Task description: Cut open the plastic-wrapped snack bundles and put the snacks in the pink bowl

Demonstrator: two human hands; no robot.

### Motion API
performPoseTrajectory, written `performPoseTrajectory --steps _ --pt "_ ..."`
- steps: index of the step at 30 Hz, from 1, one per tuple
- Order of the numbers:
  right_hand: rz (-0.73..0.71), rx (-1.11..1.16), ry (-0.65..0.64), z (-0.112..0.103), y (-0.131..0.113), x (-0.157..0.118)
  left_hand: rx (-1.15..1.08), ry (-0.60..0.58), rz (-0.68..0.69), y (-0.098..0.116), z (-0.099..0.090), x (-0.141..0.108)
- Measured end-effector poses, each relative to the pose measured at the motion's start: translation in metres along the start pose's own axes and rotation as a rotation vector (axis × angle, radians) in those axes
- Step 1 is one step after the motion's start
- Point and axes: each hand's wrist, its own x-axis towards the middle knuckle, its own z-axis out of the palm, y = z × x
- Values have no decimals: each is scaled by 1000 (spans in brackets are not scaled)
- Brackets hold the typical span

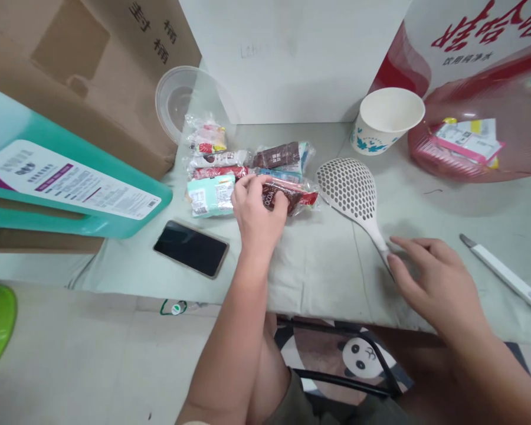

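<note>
My left hand (260, 209) is closed over a brown snack packet (272, 193) printed "COCOA", thumb on one side and fingers on the other. Other wrapped snacks lie close around it: a mint-green packet (211, 196), a brown-and-blue packet (278, 156), a white packet (219, 159) and a small pink-and-yellow packet (209, 139). My right hand (431, 280) is open at the handle of a white slotted skimmer (349, 188). Its thumb tip overlaps the handle, while the index finger stretches out just beyond it. The skimmer's perforated bowl rests right of the snacks.
A black phone (191, 248) lies near the front edge. Left stand a jug of green liquid (71, 171) and a cardboard box (115, 77). Behind are a clear plastic bowl (170, 106), a white box (292, 59) and a paper cup (386, 121). A white-handled knife (504, 273) lies right, below a red-tinted bag (460, 118).
</note>
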Motion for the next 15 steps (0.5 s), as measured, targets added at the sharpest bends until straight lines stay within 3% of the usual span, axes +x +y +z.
performPoseTrajectory --steps 3,7,11,15 --pt "-79 75 129 10 -4 14 136 -167 20 1 0 -5" --pt "-148 156 144 23 -10 32 182 -295 12 3 2 -15" --pt "-103 227 122 24 -12 36 166 -262 -3 5 6 -20" --pt "-46 294 108 16 -6 32 10 -200 0 8 5 -20"
